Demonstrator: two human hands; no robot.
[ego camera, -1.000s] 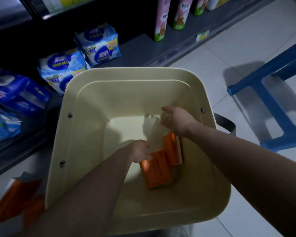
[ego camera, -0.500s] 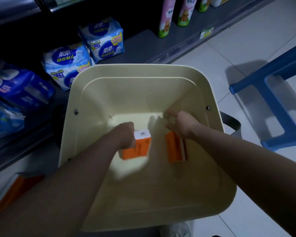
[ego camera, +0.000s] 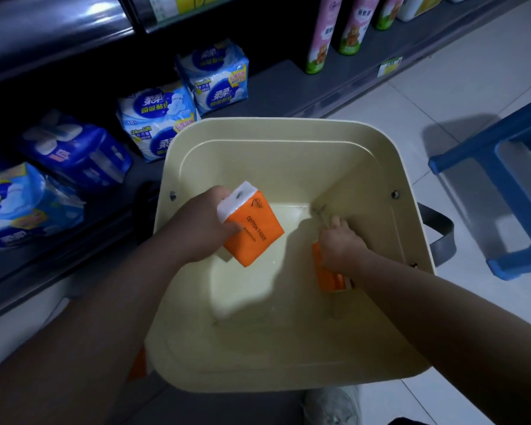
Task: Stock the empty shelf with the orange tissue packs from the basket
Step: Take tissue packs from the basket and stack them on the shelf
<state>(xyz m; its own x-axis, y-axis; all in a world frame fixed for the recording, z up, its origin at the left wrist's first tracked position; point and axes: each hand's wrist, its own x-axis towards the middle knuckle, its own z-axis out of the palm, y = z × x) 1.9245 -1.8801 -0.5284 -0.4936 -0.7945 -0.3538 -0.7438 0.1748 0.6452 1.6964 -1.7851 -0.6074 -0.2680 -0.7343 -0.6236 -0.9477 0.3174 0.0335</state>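
Inside the cream basket [ego camera: 288,130], head view: the left hand [ego camera: 196,231] holds an orange tissue pack [ego camera: 255,237] clear of the basket floor, near the basket's left wall. The fingers are curled round the pack's left edge, with the thumb across its printed face. The pack's long axis runs diagonally, its white end towards the basket's far-left corner.

The right hand [ego camera: 341,243] is low by the basket's right wall. Its fingers are curled down over the upper end of a second orange tissue pack [ego camera: 330,276], which stands on edge there; the hold looks closed, though the hand hides the contact.

The bare grey shelf [ego camera: 276,87] lies beyond the basket's far rim. The left hand is judged nearer to it and should go first.

Against half a second ago, the left pack is higher and turned face-up; the right pack has barely shifted.
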